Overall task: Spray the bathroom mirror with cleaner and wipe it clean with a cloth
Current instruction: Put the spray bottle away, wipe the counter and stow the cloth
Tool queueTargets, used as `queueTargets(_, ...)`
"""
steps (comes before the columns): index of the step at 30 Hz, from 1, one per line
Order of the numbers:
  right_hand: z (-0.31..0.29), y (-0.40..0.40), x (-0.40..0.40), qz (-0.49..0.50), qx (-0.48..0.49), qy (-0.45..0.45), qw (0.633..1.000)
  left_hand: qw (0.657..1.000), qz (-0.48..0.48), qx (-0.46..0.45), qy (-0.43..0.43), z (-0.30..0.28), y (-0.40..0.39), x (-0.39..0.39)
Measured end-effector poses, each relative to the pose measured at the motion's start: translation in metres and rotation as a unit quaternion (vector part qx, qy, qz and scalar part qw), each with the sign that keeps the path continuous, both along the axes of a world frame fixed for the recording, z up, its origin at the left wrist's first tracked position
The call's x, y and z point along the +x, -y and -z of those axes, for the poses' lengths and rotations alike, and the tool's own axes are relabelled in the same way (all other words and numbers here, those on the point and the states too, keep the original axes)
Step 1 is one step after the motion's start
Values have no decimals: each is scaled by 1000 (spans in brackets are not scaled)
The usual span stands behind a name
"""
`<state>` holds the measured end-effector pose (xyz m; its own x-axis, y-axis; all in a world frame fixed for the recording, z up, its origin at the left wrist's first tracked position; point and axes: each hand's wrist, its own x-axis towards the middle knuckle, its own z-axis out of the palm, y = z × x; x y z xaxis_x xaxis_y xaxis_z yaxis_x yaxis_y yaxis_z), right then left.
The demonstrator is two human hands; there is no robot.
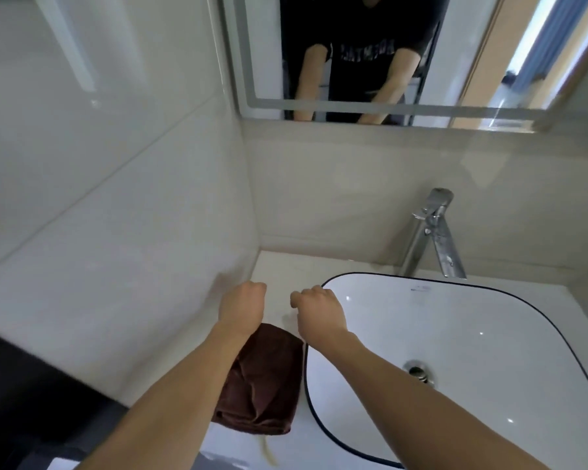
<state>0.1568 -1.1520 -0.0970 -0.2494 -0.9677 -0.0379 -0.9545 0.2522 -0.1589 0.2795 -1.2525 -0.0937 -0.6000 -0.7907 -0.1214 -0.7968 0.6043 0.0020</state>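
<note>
**Both hands over the worktop corner, cloth lying untouched**

Our left hand (242,308) has its grip curled into a loose fist, knuckles away from us, nothing in it. It hangs above the back-left corner of the worktop (279,266), close to the tiled side wall (116,198).

Our right hand (319,312) has the same curled grip, nothing held. It sits just beside the left hand with a small gap between them, over the left rim of the basin (489,334). We can't tell if either hand touches the surface below.

The brown cloth (265,378) lies folded on the worktop, between the side wall and the basin's left edge, under and between our two forearms. The left forearm crosses over its left part. Neither hand touches it.

The basin is white with a thin dark rim line, with a metal drain (418,371) in its bottom. A chrome tap (431,235) stands behind it, against the back wall.

The mirror (387,56) hangs on the back wall above the worktop, with a frosted strip along its left and bottom edges. It reflects our dark t-shirt and both forearms reaching down, plus a doorway on the right.

We see no spray bottle in view.
</note>
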Motion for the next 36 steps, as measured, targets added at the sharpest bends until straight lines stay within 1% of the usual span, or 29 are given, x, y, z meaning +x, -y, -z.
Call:
queueTargets(2,-16,-5,-5,14,-32,18,999,996,-12,-23,-83,-13,-5,-13)
queueTargets(5,-49,-14,-15,38,-86,35,995,985,-2,-55,-162,-43,-15,-36)
queueTargets(10,-103,-26,-41,86,-161,36,983,967,49,-98,-228,-100,-18,-78)
queueTargets(13,-140,-33,-62,110,-204,10,973,960,75,-111,-245,-136,-23,-103)
queueTargets(16,-178,-52,-88,142,-262,-17,954,941,99,-112,-304,-177,-39,-134)
queueTargets(18,-200,-73,-108,181,-296,-27,937,928,115,-110,-337,-199,-54,-159)
queueTargets(21,-228,-121,-145,258,-329,-43,907,914,163,-90,-360,-225,-88,-207)
queueTargets(23,-241,-164,-171,308,-337,-70,887,903,208,-62,-372,-234,-119,-241)
queueTargets(26,-244,-233,-210,398,-324,-90,853,889,265,-14,-374,-233,-176,-288)
queueTargets(28,-234,-275,-230,449,-308,-86,834,884,295,18,-362,-224,-215,-314)
queueTargets(33,-180,-358,-269,536,-233,-40,810,882,352,86,-302,-179,-288,-367)
queueTargets(36,-143,-387,-288,573,-188,14,798,883,369,121,-265,-148,-315,-395)
